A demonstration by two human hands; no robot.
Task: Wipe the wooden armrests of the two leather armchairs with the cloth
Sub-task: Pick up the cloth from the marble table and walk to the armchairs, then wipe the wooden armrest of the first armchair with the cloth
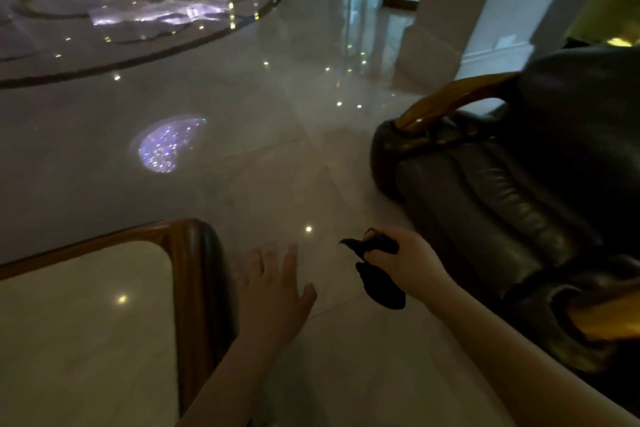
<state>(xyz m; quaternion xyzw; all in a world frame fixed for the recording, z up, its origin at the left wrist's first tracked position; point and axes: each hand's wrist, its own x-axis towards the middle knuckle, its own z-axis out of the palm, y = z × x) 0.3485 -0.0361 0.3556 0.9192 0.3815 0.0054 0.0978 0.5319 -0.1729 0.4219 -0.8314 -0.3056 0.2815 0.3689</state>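
A dark leather armchair (512,204) stands at the right. Its far wooden armrest (446,102) curves over the leather, and its near wooden armrest (606,317) shows at the right edge. My right hand (412,262) is shut on a dark cloth (379,282) that hangs from it, in the air left of the chair's seat front. My left hand (273,284) hovers above the floor with its fingers spread and holds nothing. Only one armchair is in view.
A table (194,281) with a wooden frame and a pale glossy top fills the lower left, close to my left hand. Polished marble floor (242,114) stretches ahead with light reflections. A white pillar (457,3) stands behind the chair.
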